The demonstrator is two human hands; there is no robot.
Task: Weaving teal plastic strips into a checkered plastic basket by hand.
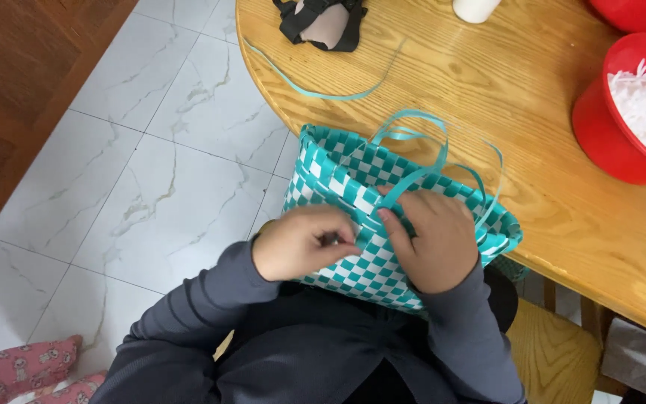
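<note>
- Dark grey sleeves nearest the camera, both reaching forward to the basket (pixel 353 262).
- Left hand (pixel 304 241): fingers curled closed, pinching something small against the basket wall; item in the pinch too small to identify, probably a strip end.
- Right hand (pixel 434 241): fingers folded over the basket rim, closed on the woven wall and a teal strip (pixel 413 179).
- Basket: teal-and-white checked weave, held on the lap, far side against the edge of the round wooden surface (pixel 443 67). Directly under and between both hands, in contact with each.
- Handling, as judged: light, flat plastic strips; springy, smooth, likely slippery; walls flex under pressure. Best hold at the rim or on the woven wall, not on the loose looped strips (pixel 420 127), which bend freely.
- Further out on the surface: one loose teal strip (pixel 315 91), a black strap item (pixel 321 24), red bowl (pixel 622 120) with white shreds.
- Beyond and left: pale marble floor tiles (pixel 151 150).
</note>
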